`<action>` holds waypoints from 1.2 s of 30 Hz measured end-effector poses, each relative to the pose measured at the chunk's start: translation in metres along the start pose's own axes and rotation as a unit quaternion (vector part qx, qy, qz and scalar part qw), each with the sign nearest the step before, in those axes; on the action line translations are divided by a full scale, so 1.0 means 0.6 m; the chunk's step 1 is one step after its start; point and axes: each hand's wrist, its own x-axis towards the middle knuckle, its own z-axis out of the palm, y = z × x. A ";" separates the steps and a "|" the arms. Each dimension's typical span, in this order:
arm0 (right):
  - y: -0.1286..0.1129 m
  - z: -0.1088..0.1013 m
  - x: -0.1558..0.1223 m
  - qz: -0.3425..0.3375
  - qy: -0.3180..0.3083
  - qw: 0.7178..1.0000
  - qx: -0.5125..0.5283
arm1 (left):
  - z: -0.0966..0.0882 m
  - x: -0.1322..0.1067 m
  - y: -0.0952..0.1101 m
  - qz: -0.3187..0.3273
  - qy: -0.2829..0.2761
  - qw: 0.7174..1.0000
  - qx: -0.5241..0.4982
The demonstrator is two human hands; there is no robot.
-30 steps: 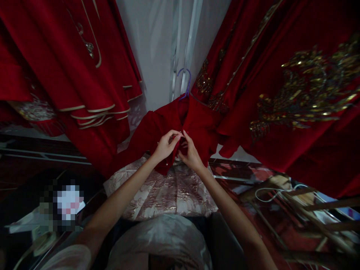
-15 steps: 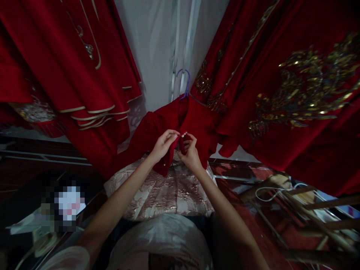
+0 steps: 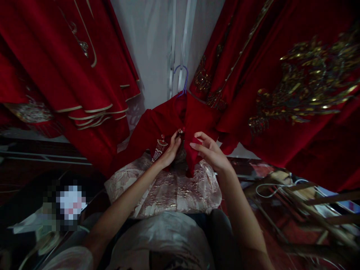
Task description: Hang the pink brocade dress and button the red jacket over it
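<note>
A red jacket point(image 3: 157, 120) hangs on a purple hanger point(image 3: 185, 80) in front of me, its front parted. My left hand point(image 3: 170, 152) is closed on the edge of the left front panel, its fingertips at a small beaded fastening point(image 3: 180, 131). A beaded ornament with tassels point(image 3: 160, 145) shows on that panel, beside my left hand. My right hand point(image 3: 209, 152) pinches the edge of the right front panel, with red cloth between thumb and fingers. Below the jacket, shiny pale pink brocade point(image 3: 168, 191) spreads over my lap.
Red garments with pale piping point(image 3: 92, 90) hang at the left. More red cloth with gold sequin embroidery point(image 3: 306, 86) hangs at the right. A wooden frame point(image 3: 281, 225) with a white cable point(image 3: 263, 191) is at lower right. Pale items point(image 3: 28, 223), partly blurred, lie at lower left.
My hands were together at the middle of the jacket front. My right hand has moved right, drawing its panel aside. The tasselled ornament on the left panel has come into view.
</note>
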 end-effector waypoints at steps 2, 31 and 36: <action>-0.009 0.009 -0.003 -0.019 -0.017 1.000 0.012 | 0.003 -0.006 -0.001 -0.007 -0.001 0.999 -0.042; 0.142 0.112 0.040 -0.041 0.070 0.988 -0.129 | -0.069 -0.063 -0.064 -0.015 0.258 0.966 0.010; 0.141 0.106 0.041 -0.037 0.071 0.988 -0.134 | -0.082 -0.064 -0.067 0.023 0.266 0.959 0.092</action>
